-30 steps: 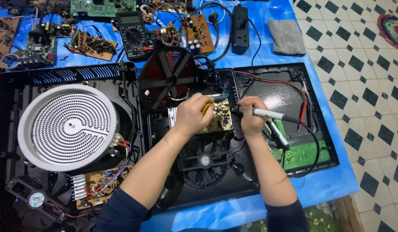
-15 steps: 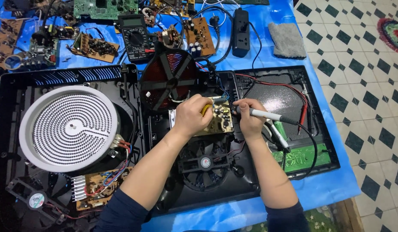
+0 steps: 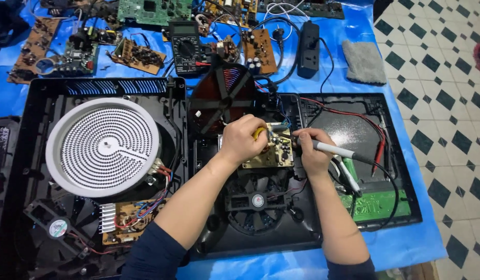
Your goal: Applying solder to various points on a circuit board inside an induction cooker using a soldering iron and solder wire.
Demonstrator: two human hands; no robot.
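Observation:
My left hand (image 3: 241,140) grips a yellow-handled tool (image 3: 257,133) and rests on the tan circuit board (image 3: 277,153) inside the opened black cooker housing (image 3: 302,233). My right hand (image 3: 313,153) holds a white and grey pen-shaped tool (image 3: 336,150), its tip touching the right edge of the same board. A dark copper induction coil (image 3: 224,98) lies tilted just beyond the board. A black cooling fan (image 3: 257,201) sits right below the board, between my forearms.
A white round radiant heater (image 3: 106,147) fills the housing's left half. Red and black probe leads (image 3: 380,150) and a green board (image 3: 377,204) lie at right. Several loose circuit boards, a black multimeter (image 3: 186,47), a power strip (image 3: 308,49) and a grey cloth (image 3: 363,61) lie on the blue sheet.
Both hands stay on the tan board with almost no movement. The camera has shifted slightly, so the scene sits a little lower in the frame.

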